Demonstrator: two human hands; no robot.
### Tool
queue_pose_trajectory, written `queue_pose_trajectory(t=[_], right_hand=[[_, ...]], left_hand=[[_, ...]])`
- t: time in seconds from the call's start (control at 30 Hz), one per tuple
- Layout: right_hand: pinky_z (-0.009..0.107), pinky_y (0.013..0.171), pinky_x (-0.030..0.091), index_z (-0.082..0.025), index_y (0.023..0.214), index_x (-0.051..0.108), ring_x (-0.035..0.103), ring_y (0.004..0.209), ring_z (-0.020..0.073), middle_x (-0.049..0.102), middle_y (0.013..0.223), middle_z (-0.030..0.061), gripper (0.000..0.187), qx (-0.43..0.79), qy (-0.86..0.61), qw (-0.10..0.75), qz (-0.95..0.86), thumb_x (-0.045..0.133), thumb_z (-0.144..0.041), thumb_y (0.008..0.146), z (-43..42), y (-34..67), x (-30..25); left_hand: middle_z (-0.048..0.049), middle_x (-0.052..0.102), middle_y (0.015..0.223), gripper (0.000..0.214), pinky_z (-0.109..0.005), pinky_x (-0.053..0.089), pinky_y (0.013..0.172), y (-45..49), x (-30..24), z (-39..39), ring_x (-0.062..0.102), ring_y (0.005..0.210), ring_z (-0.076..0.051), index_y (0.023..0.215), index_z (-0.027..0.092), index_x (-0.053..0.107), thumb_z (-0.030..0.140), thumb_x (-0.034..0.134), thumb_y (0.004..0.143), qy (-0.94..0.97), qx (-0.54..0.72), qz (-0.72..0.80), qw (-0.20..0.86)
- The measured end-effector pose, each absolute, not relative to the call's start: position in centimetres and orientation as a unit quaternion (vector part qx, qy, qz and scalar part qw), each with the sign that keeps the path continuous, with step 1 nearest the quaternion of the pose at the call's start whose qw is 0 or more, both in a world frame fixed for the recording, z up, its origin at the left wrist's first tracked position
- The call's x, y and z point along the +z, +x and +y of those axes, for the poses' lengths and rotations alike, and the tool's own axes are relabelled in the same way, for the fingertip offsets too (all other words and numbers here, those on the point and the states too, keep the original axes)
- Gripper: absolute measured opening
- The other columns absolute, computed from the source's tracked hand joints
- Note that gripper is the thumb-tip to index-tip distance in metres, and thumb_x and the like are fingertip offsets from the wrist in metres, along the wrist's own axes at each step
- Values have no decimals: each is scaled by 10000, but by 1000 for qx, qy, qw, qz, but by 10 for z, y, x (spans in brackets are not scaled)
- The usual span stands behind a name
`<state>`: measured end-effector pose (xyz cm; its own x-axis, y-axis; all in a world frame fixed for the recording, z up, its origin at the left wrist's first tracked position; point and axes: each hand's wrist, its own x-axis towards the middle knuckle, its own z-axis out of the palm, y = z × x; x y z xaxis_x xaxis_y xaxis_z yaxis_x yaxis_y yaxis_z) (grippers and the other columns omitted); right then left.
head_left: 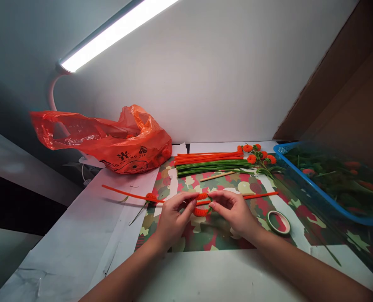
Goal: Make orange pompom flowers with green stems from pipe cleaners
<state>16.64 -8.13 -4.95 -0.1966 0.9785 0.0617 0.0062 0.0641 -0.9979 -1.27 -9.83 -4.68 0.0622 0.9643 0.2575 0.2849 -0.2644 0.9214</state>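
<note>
Between my two hands is a coiled orange pipe cleaner point(200, 212), bent into a loop with a bit of green at its right side. My left hand point(179, 212) pinches the loop's left part. With thumb and forefinger, my right hand point(233, 209) grips the green piece at the right. Behind the fingers a straight orange pipe cleaner point(120, 191) runs across, its ends showing on both sides. A small orange coil on a green stem point(151, 197) lies left of my left hand. A tape roll point(278, 222) lies right of my right wrist.
Bundles of orange pipe cleaners point(208, 157) and green pipe cleaners point(214, 167) lie at the back, near finished orange flowers point(251, 159) and a thin wooden stick point(217, 176). A red plastic bag point(136, 144) stands back left under a lamp point(117, 35). A blue basket point(315, 188) is at right.
</note>
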Motion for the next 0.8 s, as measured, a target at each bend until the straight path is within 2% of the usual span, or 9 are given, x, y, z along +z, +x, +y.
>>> queue_pose_trajectory(t=[0.17,0.23,0.6,0.8], right_hand=[[287,679,551,-175,917,684,647,756,165,698,834,54,270,525,-458,489,-525,705,-331,697,-78,166,-54],[294,684,546,-177,918,688,648,764,171,704,868,64,254,518,-465,488,-527,687,-329,715,-79,166,-55],[298,686,527,-202,888,699,621,874,199,658,885,61,176,397,-452,467,-647,542,-257,831,-77,173,-46],[311,728,515,-199,872,693,602,864,190,636,865,55,186,418,-445,454,-649,528,-277,839,-79,170,-49]], left_hand=[[-58,701,955,272,-255,535,620,-10,-48,-99,659,739,-167,1049,191,646,330,609,818,580,483,516,407],[-59,701,952,253,-262,538,644,-9,-50,-100,660,765,-173,1024,188,649,337,601,826,569,487,520,410],[-53,704,880,156,-270,526,685,-13,-48,-98,649,772,-167,933,196,687,237,558,855,679,467,482,297],[-57,697,899,152,-288,531,709,-14,-48,-98,647,805,-174,938,200,686,245,574,846,681,460,478,310]])
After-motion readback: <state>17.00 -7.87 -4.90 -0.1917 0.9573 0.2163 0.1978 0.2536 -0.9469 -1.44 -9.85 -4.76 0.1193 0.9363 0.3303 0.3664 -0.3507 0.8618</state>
